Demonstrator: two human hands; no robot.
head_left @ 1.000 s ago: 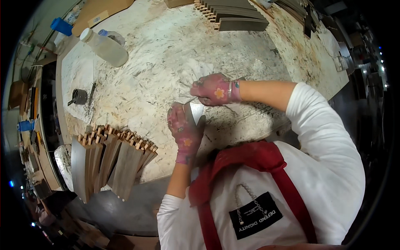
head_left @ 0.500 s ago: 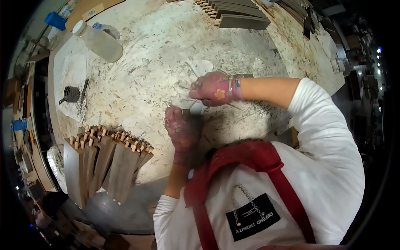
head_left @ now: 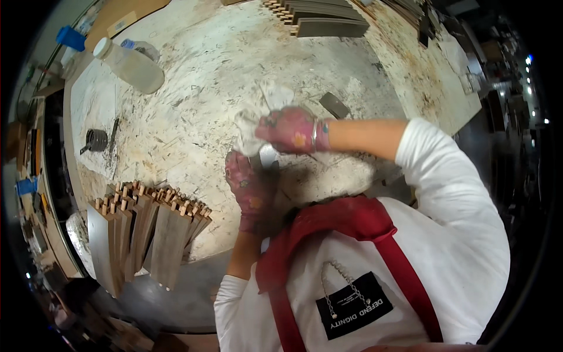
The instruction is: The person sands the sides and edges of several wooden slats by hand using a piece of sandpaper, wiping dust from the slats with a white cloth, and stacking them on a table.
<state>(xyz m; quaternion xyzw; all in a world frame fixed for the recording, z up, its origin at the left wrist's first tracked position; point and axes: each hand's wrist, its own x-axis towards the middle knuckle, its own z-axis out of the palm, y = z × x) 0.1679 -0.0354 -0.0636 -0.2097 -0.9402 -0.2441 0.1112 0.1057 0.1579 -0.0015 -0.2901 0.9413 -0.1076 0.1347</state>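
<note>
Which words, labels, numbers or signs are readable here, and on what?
Black patch on white shirt: large pale lettering, legible; wording withheld.
Same patch, finer print: too small to read.
Pale label on cardboard: too small to read.

Cloth point(head_left: 246, 130) on table point(head_left: 205, 76), bottle point(head_left: 134, 69) behind to left, boards point(head_left: 170, 237) front left

My right hand point(head_left: 288, 130) grips a white rag point(head_left: 247, 134) over the worktop point(head_left: 199, 88); my left hand point(head_left: 247, 185) holds a grey board point(head_left: 268, 156).
</note>
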